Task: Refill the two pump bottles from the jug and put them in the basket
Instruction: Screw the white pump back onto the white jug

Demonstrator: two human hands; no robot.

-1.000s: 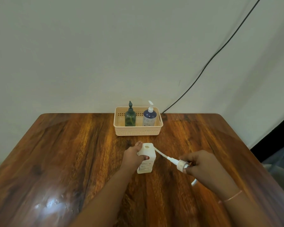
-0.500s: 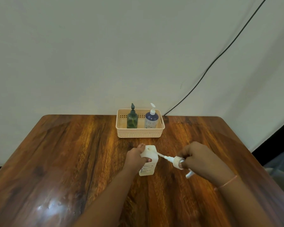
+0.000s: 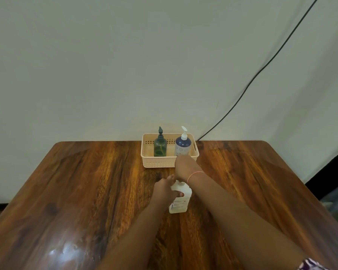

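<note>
Fingers (image 3: 180, 194) of left hand (image 3: 164, 189) wrapped round the white jug (image 3: 180, 203), right hand (image 3: 184, 166) above its top, finger state cannot be told, wooden table (image 3: 86, 191), beige basket (image 3: 160, 163) at twelve o'clock, holding upright green pump bottle (image 3: 160, 147) and blue pump bottle (image 3: 182, 146).

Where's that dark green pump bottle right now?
In the head view, the dark green pump bottle stands upright in the left half of the beige plastic basket, beside the blue white-pumped bottle.

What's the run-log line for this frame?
left hand: holding white bottle on table | right hand: over its top, grip hidden | green bottle, blue bottle: upright in basket
</note>
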